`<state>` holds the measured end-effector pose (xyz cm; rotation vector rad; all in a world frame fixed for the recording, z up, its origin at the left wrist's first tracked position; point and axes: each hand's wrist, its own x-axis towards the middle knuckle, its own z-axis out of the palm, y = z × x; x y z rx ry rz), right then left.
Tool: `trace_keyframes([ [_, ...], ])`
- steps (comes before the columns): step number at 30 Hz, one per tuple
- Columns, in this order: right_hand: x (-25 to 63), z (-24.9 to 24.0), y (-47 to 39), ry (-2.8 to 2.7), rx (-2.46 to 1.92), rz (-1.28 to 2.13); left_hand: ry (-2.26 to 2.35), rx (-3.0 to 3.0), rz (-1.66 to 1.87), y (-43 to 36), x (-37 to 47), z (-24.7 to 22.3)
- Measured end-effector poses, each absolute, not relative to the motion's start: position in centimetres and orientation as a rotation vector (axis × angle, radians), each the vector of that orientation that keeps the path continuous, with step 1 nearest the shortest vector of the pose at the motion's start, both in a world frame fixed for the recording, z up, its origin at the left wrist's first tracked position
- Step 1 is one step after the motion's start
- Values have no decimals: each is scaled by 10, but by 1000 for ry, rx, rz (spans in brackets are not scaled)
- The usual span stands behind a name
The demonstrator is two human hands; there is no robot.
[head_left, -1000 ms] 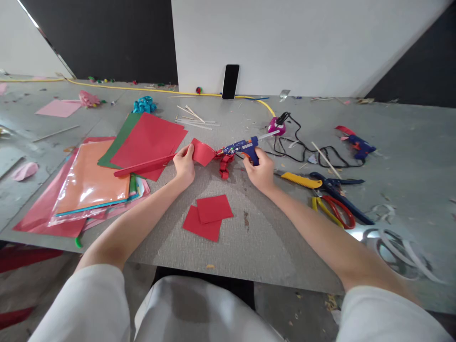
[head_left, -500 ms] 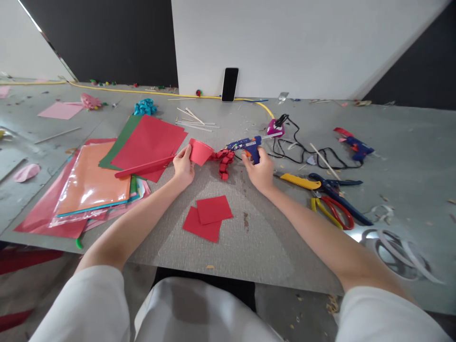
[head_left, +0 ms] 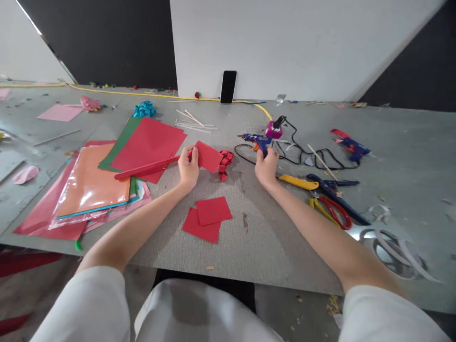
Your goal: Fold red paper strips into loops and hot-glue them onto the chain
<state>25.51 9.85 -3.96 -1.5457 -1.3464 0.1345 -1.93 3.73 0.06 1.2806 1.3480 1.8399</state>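
Note:
My left hand [head_left: 188, 167] pinches a red paper piece [head_left: 209, 157] and a long red paper-wrapped stick [head_left: 146, 167]. Curled red paper [head_left: 224, 164] shows just past the piece's right end. Over to the right, my right hand [head_left: 267, 165] is wrapped round the handle of a blue glue gun [head_left: 258, 138], whose nozzle points left, apart from the paper. Two red paper squares [head_left: 213, 211] lie overlapping on the table below my hands.
Paper sheets [head_left: 94, 178] are piled at left. A phone [head_left: 228, 87] leans on the back wall. At right lie a yellow cutter [head_left: 299, 181], pliers [head_left: 329, 192], black cable, another glue gun [head_left: 354, 148] and a tape roll [head_left: 395, 254].
My right hand has drawn the glue gun right, away from the curled red paper. The red piece in my left hand has turned and now looks flatter; the left hand shifted slightly right.

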Motion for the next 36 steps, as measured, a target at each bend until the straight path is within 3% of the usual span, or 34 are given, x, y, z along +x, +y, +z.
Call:
trace_keyframes([
  [9,243,-20,82,-1289,-1731,152,1236,1261,1776,35,-15,1],
  [12,231,-5,66,-1373,-1540,135,1226,1279,1782,34,-14,0],
  [15,211,7,45,-1578,-1174,593,1276,1322,1788,35,-15,-2],
  [19,185,14,18,-1631,-1002,1140,1324,1373,1792,32,-14,-3],
  [25,181,11,9,-1502,-1064,819,1077,1455,1559,22,-7,0],
  [32,192,5,24,-1391,-1026,706,995,1437,1450,25,-9,6],
  [36,194,3,27,-1293,-1012,840,1038,1433,1445,27,-11,8],
])
